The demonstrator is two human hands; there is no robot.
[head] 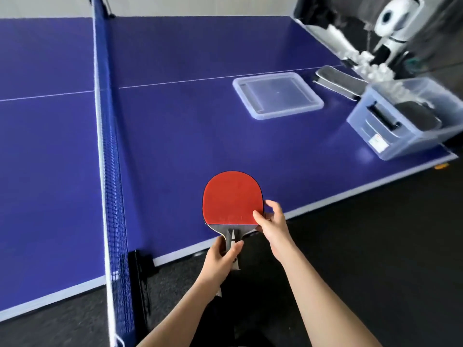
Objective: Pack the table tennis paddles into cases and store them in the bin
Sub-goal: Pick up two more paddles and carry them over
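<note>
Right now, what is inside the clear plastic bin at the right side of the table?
Inside the bin lies a black paddle case. The image is blurred, and the case covers whatever is under it, so the rest cannot be told.

A blue table tennis table (175, 136) filled the frame; at upper right on it lay a clear lid (277, 95), a grey case (338, 81) and a clear bin (406, 118).

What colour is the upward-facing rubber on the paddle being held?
Red, on the paddle; seen plainly in the head view.
</note>
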